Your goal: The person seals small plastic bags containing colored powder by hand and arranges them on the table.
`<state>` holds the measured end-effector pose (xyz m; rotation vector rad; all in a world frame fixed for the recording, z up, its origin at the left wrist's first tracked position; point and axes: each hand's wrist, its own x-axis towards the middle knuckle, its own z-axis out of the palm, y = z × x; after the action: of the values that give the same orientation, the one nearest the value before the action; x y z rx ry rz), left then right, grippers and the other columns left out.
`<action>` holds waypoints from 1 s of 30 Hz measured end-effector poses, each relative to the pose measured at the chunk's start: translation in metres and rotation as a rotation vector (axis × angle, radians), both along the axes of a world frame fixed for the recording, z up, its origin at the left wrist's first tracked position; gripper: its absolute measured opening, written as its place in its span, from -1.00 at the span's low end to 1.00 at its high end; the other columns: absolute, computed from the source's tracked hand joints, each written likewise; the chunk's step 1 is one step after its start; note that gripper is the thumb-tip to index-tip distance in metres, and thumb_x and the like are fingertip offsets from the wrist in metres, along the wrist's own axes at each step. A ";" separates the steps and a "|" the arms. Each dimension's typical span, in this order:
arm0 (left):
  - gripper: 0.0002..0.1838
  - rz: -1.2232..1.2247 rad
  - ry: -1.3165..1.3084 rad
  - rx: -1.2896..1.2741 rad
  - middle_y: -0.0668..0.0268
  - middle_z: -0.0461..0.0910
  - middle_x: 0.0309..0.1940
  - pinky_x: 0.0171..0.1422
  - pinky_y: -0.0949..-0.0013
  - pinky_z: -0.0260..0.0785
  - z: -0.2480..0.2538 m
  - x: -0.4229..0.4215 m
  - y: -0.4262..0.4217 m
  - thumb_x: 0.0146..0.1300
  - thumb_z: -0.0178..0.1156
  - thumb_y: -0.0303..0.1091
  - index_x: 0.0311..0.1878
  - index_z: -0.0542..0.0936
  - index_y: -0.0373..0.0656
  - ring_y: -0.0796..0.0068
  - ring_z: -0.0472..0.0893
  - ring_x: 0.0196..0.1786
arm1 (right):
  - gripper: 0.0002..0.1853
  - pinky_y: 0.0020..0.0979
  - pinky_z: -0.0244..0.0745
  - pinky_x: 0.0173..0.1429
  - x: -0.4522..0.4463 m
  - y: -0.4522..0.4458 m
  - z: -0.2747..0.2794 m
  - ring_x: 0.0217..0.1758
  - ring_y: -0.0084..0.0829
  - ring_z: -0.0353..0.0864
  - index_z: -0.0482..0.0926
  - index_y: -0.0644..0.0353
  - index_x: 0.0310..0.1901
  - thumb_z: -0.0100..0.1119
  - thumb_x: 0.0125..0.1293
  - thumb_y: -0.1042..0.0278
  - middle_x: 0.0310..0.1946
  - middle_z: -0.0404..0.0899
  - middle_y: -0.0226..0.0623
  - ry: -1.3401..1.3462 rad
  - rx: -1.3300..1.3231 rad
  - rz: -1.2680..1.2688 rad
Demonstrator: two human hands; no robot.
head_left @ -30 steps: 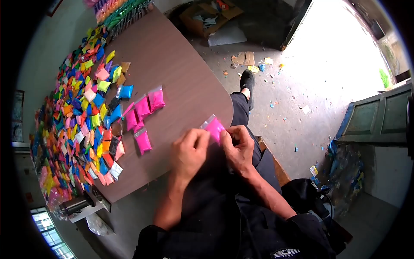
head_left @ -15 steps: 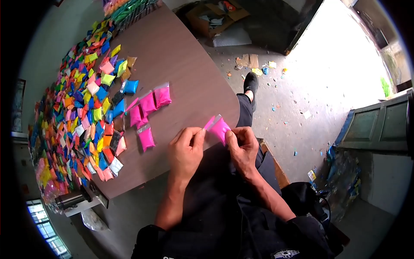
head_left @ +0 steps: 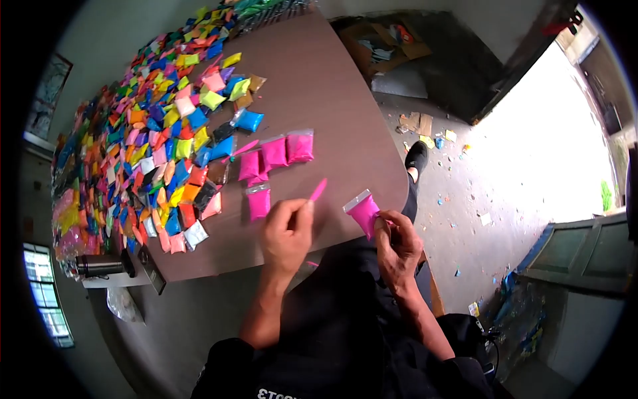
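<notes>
Between the thumb and fingers of my left hand (head_left: 290, 233) is a small flat pink stick (head_left: 319, 189), pointing up and to the right. My right hand (head_left: 397, 246) pinches the lower right part of a pink packet (head_left: 363, 211), whose transparent top edge faces up and left. The packet and the stick are apart. Several pink packets (head_left: 274, 153) lie grouped on the brown table (head_left: 345, 100), beyond my left hand. Another pink stick (head_left: 244, 147) rests at the group's left side. One lone pink packet (head_left: 258, 202) lies just above my left hand.
A large heap of colourful packets (head_left: 159, 146) covers the table's left side. A black and silver flask (head_left: 103, 265) stands at the lower left. An open cardboard box (head_left: 392, 45) sits on the floor beyond the table. Scraps litter the floor (head_left: 458, 199) at right.
My hands have moved apart, the right one carrying the pink packet to the right. The pink stick, earlier beside the packet, is now separate in my left hand. The view has shifted.
</notes>
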<state>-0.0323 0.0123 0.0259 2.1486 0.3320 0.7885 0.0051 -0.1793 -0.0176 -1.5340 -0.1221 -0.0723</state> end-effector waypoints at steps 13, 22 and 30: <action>-0.85 0.393 -0.024 -0.036 0.36 0.64 -0.45 -0.27 0.41 0.42 -0.033 -0.056 0.118 0.42 0.38 -0.36 -0.20 0.69 -0.26 0.59 0.53 -0.41 | -0.77 -0.46 0.53 -0.25 0.011 0.111 0.018 -0.41 -0.57 0.61 0.63 0.24 0.09 0.30 0.43 0.52 -0.44 0.66 -0.22 -0.085 -0.211 0.356; -0.82 0.411 0.035 -0.120 0.29 0.71 -0.43 -0.23 0.37 0.49 -0.047 -0.061 0.121 0.39 0.39 -0.33 -0.17 0.72 -0.28 0.56 0.61 -0.38 | -0.72 -0.23 0.61 -0.36 0.008 0.117 0.019 -0.47 -0.16 0.72 0.68 0.06 0.01 0.47 0.29 0.31 -0.44 0.71 -0.21 -0.310 -0.675 0.326; -0.83 0.377 0.067 -0.147 0.23 0.69 -0.45 -0.27 0.35 0.49 -0.041 -0.061 0.120 0.35 0.43 -0.33 -0.18 0.71 -0.25 0.48 0.65 -0.41 | -0.58 -0.10 0.54 0.24 0.024 0.123 0.022 0.27 -0.07 0.60 0.74 0.06 0.07 0.51 0.13 0.32 0.17 0.64 -0.21 -0.728 -0.767 0.485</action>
<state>-0.0930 0.1319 -0.0153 2.0014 0.8223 0.8707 0.0291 -0.0561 0.0046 -2.1260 -1.2081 -0.2113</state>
